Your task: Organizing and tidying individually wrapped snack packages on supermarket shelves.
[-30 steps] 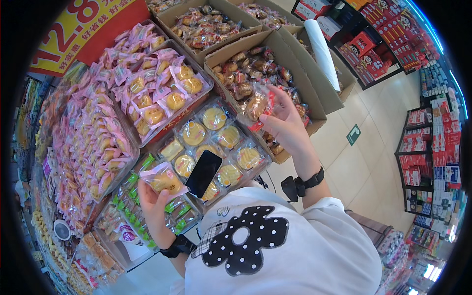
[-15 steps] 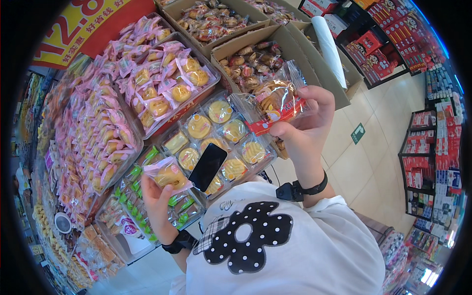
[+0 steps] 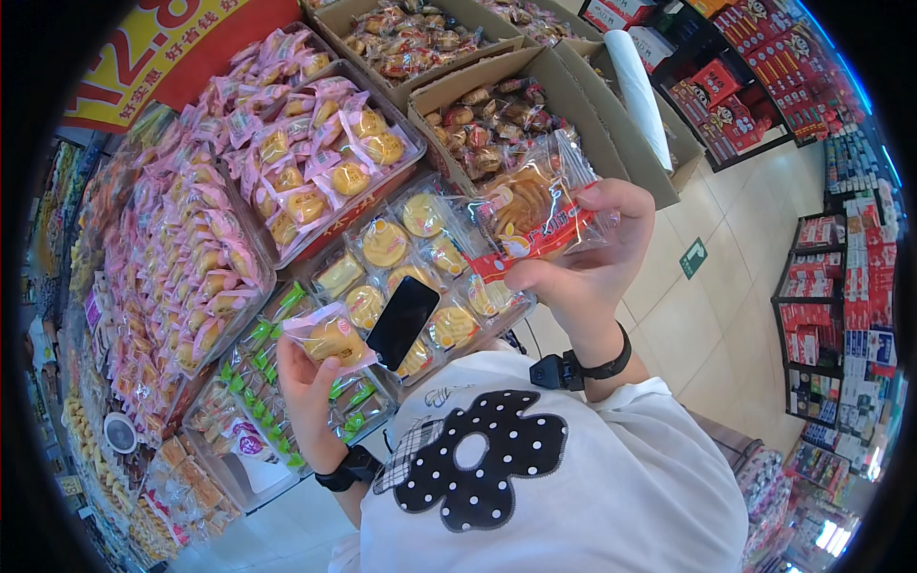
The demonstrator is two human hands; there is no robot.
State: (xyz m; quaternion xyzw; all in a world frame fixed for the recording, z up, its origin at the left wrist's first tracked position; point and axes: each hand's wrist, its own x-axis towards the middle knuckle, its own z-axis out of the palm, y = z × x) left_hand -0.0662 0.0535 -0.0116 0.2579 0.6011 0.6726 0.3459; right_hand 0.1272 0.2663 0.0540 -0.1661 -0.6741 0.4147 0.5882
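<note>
My right hand (image 3: 587, 253) pinches a clear and red packet with a brown baked pastry (image 3: 523, 208) inside, held over the corner of a cardboard box (image 3: 590, 134) of wrapped pastries. In my left hand (image 3: 308, 387) is a pink-edged packet with a round golden pastry (image 3: 330, 342). It hangs above a tray of brown cakes in green-trimmed wrappers (image 3: 277, 406). Beside that packet, a black phone (image 3: 404, 323) lies over a tray of round, patterned yellow cakes (image 3: 385, 244). Both hands are closed on their packets.
Pink-wrapped pastries fill a clear bin (image 3: 334, 162) and a second heap (image 3: 181, 277) on the left. More cardboard boxes (image 3: 411, 38) stand at the back, one with a white roll (image 3: 638, 100) across it. Stocked shelves (image 3: 812, 315) rise beyond the tiled floor (image 3: 735, 258) on the right.
My right hand has shifted slightly down, and the pastry packet has turned so its red band and front face me more. My left hand and its packet are almost still.
</note>
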